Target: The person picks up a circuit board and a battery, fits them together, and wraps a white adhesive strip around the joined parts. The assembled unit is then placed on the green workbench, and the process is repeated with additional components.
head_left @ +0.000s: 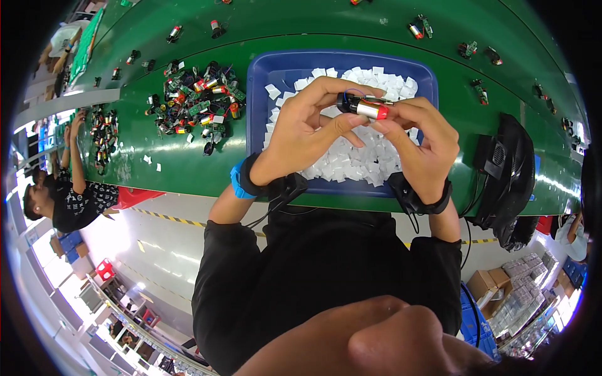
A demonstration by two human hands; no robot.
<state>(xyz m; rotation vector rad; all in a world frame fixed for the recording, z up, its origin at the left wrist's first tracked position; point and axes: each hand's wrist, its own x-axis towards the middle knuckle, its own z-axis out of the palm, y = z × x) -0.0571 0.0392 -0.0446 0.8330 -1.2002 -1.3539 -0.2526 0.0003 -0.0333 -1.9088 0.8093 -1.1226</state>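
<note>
Above the tray, both hands pinch one small silver-and-red cylindrical battery [371, 111] with a circuit board and thin wires attached. My left hand [304, 128] grips its dark round end, thumb along the side. My right hand [429, 135] has thumb and fingertips closed on the red end. Whether a white piece is between the right fingertips cannot be made out. Directly below is a blue plastic tray [253, 113] filled with loose white square pieces [351, 164]. Dark bands with small black devices sit on both wrists, plus a blue band on the left.
A pile of similar battery-and-board assemblies [199, 103] lies left of the tray on the green table [207, 169]. More are scattered along the far side. A black bag [514, 169] and a dark box [489, 155] with cables lie right. A co-worker [78, 200] sits at the far left.
</note>
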